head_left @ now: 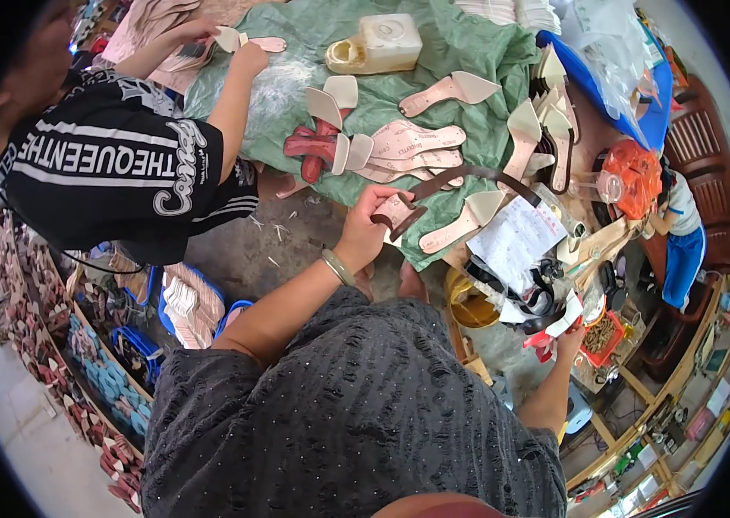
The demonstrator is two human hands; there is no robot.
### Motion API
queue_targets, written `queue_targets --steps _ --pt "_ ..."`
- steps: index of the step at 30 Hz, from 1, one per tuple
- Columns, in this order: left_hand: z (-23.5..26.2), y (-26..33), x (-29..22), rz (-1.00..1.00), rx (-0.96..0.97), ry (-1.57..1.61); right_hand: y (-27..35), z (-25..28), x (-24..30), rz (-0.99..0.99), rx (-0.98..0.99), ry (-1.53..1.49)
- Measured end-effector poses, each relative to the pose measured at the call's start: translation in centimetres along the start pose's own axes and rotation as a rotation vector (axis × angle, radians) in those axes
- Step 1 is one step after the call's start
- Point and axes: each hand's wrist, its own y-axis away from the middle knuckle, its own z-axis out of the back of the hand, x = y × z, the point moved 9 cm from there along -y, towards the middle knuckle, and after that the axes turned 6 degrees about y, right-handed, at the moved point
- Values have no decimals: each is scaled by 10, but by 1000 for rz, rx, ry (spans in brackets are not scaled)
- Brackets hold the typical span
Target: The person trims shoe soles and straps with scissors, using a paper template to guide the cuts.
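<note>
A dark brown strip [475, 171] is arching from the left hand [368, 217] over the green sheet [490, 56] toward 3 o'clock, taking that hand as the dial's centre. The left grip is pinching the strip's near end together with a pale pink piece [395, 212]. At 4 o'clock, the right hand [569, 342] is touching a red-and-white item [565, 316]; whether its grip is closed cannot be told.

Around the strip, pink insoles [412, 142] are lying stacked at 1 o'clock, and red straps with white pieces [313, 148] are resting at 11 o'clock. A translucent jug [391, 43] is lying at 12 o'clock. A written sheet of paper [516, 246] is resting at 3 o'clock, with an orange plastic bag [632, 177] sitting beyond it. A yellow bucket [468, 302] is standing at 4 o'clock, below the sheet's edge. At 9 o'clock a co-worker in a black T-shirt [115, 173] is holding a pink-and-white shoe piece [268, 43] above the sheet.
</note>
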Motion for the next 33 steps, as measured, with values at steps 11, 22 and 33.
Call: queue_targets --steps 11,22,33 --pt "-17 -6 -2 75 17 94 -9 52 19 37 46 374" --pt "-6 -23 -7 23 79 125 -18 118 27 267 -10 733" --pt "9 -40 -35 -142 63 -37 17 173 -23 -171 -282 176"
